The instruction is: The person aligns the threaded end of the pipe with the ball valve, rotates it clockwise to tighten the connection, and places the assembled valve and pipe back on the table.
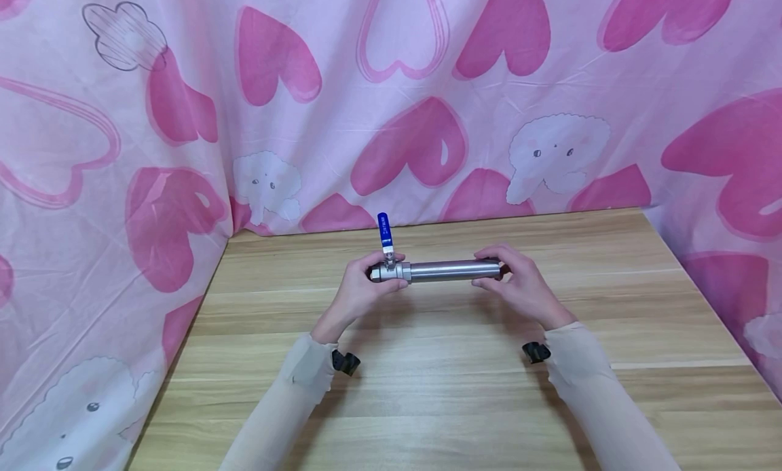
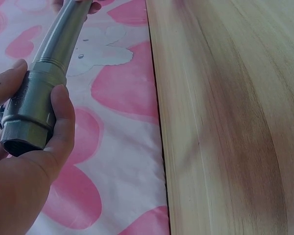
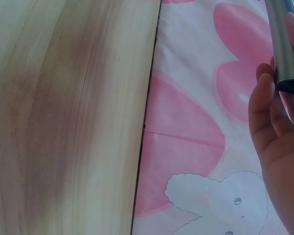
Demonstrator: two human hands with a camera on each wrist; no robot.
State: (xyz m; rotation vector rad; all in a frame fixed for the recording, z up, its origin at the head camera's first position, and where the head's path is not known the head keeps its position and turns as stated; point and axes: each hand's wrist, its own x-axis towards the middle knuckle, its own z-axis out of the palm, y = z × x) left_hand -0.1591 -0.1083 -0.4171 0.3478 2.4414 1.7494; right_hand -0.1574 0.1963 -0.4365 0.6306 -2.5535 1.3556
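Observation:
A steel ball valve (image 1: 388,270) with a blue lever handle (image 1: 383,230) standing upright is joined to a straight steel pipe (image 1: 455,270). The assembly lies level above the wooden table (image 1: 427,389). My left hand (image 1: 362,288) grips the valve body (image 2: 32,105), thumb and fingers curled round it. My right hand (image 1: 516,281) holds the pipe's other end (image 3: 285,54) with curled fingers. In the left wrist view the valve's open hexagonal end faces the camera.
Pink cloth (image 1: 391,98) printed with hearts and white elephants hangs behind the table and along both sides. The table's back edge (image 1: 440,221) meets the cloth. Black wrist-camera mounts (image 1: 345,362) sit on both sleeves.

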